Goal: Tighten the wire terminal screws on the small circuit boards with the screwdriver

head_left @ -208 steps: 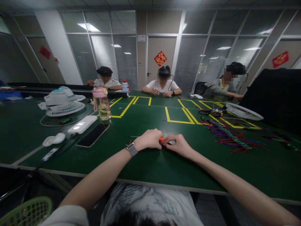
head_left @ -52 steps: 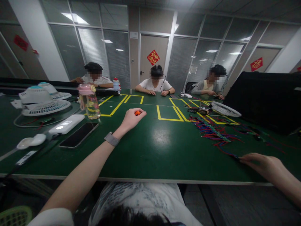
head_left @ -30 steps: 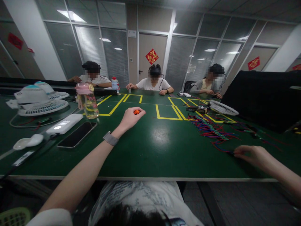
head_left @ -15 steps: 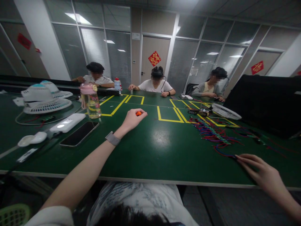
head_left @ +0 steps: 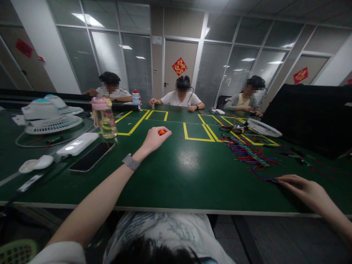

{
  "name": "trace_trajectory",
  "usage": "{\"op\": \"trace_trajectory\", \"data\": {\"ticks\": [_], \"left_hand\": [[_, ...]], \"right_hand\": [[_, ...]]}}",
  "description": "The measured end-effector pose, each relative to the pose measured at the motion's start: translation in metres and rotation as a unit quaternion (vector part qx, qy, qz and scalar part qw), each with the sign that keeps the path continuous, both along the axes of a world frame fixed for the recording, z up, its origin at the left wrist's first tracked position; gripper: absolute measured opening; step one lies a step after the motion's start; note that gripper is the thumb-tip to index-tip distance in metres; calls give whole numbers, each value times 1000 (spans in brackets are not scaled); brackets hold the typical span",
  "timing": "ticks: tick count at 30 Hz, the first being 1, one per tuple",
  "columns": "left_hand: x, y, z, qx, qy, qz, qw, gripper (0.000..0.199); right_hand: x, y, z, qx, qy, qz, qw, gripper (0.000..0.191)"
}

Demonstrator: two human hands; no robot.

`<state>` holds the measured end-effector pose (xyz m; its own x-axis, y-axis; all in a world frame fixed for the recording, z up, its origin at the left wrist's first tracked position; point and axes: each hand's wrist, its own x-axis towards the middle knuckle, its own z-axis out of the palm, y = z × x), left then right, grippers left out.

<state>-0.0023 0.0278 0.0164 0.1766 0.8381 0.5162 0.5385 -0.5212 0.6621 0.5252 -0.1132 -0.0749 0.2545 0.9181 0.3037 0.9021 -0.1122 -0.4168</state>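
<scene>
Near the middle of the green table, my left hand is closed round a small orange object, which shows between thumb and fingers. A grey watch band sits on that wrist. At the right, my right hand pinches the end of a thin dark piece with red and blue wires. Those wires run toward a row of small green circuit boards with many red and blue leads. My two hands are far apart.
On the left lie a black phone, a white power strip, a pink-lidded bottle and white fans. Yellow tape marks the table. A black box stands at the right. Three people sit across.
My right hand has shifted slightly up and left, still pinching the wired piece. My left hand keeps its grip on the orange object. The camera view has moved slightly.
</scene>
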Motion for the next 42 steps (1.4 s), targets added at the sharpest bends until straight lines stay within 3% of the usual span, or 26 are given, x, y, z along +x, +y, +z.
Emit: {"op": "trace_trajectory", "data": {"ticks": [3,7,17,28,33,42], "left_hand": [[1,0,0,-1,3,-3,1000,27],[2,-2,1,2,4,3,1000,25],[1,0,0,5,3,-4,1000,27],[2,-1,-1,0,7,5,1000,28],[2,-1,-1,2,3,4,1000,28],[2,-2,0,0,12,2,1000,30]], "right_hand": [[11,9,9,-76,19,-2,997,45],[17,14,13,-109,19,4,994,44],[-1,5,8,-29,1,7,1000,42],[-17,-14,-21,151,-118,44,980,42],[-28,-16,-27,151,-192,38,969,48],[-58,-14,-39,118,-278,-78,950,64]]}}
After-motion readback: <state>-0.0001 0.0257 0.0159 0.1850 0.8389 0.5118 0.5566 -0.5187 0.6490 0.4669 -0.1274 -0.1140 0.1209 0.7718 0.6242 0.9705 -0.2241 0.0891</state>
